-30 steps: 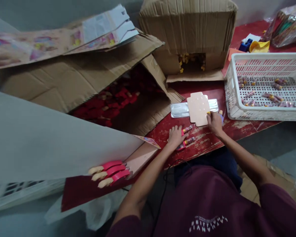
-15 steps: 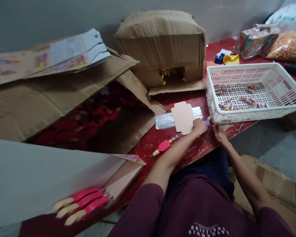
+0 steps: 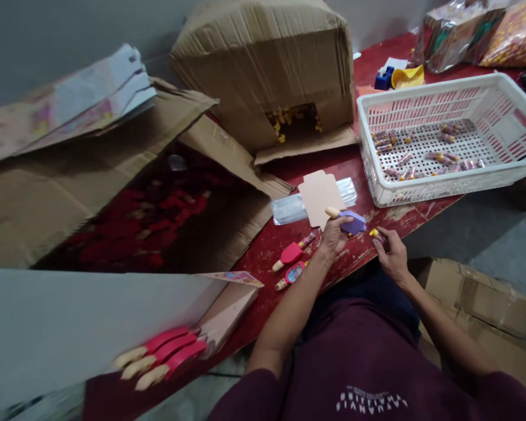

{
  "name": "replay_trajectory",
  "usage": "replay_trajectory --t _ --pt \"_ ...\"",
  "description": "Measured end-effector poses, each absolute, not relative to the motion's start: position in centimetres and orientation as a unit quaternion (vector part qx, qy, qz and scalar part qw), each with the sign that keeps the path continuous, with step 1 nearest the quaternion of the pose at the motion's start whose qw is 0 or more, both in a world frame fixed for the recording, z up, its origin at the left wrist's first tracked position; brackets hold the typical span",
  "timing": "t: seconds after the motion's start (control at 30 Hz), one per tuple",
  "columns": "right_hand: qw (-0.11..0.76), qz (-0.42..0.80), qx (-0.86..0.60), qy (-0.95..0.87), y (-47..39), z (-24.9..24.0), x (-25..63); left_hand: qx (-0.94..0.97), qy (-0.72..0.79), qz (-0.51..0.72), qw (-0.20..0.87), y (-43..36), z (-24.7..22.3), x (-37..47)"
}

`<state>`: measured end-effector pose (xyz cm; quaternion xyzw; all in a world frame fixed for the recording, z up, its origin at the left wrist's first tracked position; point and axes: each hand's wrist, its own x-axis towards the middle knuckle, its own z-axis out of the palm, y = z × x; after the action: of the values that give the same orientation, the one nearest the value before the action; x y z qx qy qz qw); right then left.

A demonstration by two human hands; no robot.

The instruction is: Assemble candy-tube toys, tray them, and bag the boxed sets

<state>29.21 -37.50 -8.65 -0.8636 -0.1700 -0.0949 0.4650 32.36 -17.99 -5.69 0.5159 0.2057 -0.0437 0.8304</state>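
My left hand is closed on a purple piece with a cream tip, above the red table. To its right, my right hand grips a small clear tube with a yellow end. The two pieces are apart, the tube's yellow end facing the purple piece. Behind my left hand a pale card lies across clear plastic sleeves. Left of my left wrist rest a red piece with a tube attached and a piece with a round picture.
A white basket with several small tubes stands at the right. An open carton of red pieces is on the left, and a tall carton with a cut opening stands behind. Several red pieces lie at lower left.
My left hand has lifted the purple piece and moved left. My right hand now shows the tube between its fingers. The piece with the round picture has come into sight, and the view has shifted.
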Motion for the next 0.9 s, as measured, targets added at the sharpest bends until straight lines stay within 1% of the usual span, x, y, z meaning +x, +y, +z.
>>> replay_trajectory --t 0.13,0.2,0.4,0.53,0.6,0.63,0.7,0.77,0.8,0.83,0.87,0.9 --pt "0.464 -0.141 -0.846 -0.221 -35.0 -5.9 27.9 0.319 0.272 0.056 0.906 -18.6 -3.1 31.4" --pt "0.454 -0.175 -0.839 -0.244 -34.3 -5.2 27.6 0.252 0.303 0.091 0.914 -18.7 -2.0 31.2" --pt "0.407 -0.210 -0.828 -0.322 -33.5 -4.6 26.8 0.232 0.337 0.137 0.902 -18.7 -0.3 29.9" --pt "0.391 -0.216 -0.830 -0.334 -32.8 -4.5 26.3 0.247 0.367 0.200 0.874 -18.7 0.2 29.2" --pt "0.427 -0.167 -0.833 -0.310 -32.4 -4.1 26.1 0.249 0.372 0.215 0.868 -18.5 0.4 28.9" --pt "0.466 -0.120 -0.830 -0.283 -32.1 -3.7 26.0 0.251 0.372 0.213 0.868 -18.3 0.5 28.8" --pt "0.574 0.034 -0.796 -0.192 -31.7 -2.9 25.8 0.262 0.369 0.202 0.869 -17.9 0.7 28.4" --pt "0.659 0.244 -0.706 -0.085 -31.3 -2.0 25.8 0.276 0.361 0.190 0.870 -17.4 0.9 28.0" --pt "0.673 0.337 -0.657 -0.047 -31.2 -1.7 25.9 0.280 0.359 0.186 0.871 -17.2 0.9 27.8" --pt "0.671 0.398 -0.625 -0.029 -31.0 -1.5 25.9 0.281 0.358 0.184 0.871 -16.9 1.0 27.7" --pt "0.661 0.415 -0.625 -0.030 -30.9 -1.3 25.9 0.278 0.361 0.183 0.871 -16.8 1.1 27.6" --pt "0.648 0.384 -0.656 -0.045 -30.7 -1.3 25.8 0.270 0.370 0.186 0.869 -16.6 1.1 27.5"
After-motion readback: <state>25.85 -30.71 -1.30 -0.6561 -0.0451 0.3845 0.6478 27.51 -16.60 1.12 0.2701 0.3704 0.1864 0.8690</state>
